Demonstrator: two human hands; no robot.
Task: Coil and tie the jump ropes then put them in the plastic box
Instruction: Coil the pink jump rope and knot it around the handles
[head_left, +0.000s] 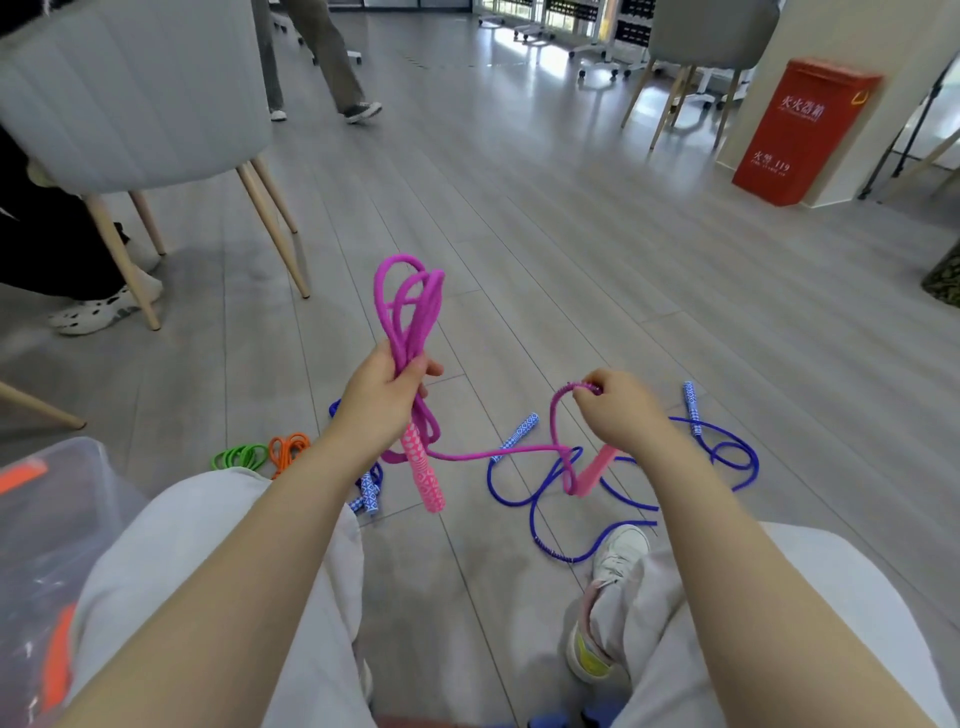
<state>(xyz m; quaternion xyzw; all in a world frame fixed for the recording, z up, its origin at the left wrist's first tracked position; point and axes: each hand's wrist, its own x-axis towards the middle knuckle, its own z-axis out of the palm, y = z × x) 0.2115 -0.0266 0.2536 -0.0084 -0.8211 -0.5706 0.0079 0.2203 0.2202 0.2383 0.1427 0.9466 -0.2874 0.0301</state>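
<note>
Above the floor (519, 218), the pink rope (410, 312) is being gripped as loops by the left hand (382, 402); its limp, light tail is being pinched by the right hand (618, 410)

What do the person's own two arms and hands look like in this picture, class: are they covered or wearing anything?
Both forearms are bare up to the picture's edge, with no sleeve in view. The left hand and right hand wear no gloves, and no rings, watch or bracelet show. Fingers look slim, with short, unpainted nails where visible. Light grey trousers cover the legs beneath the arms.
</note>
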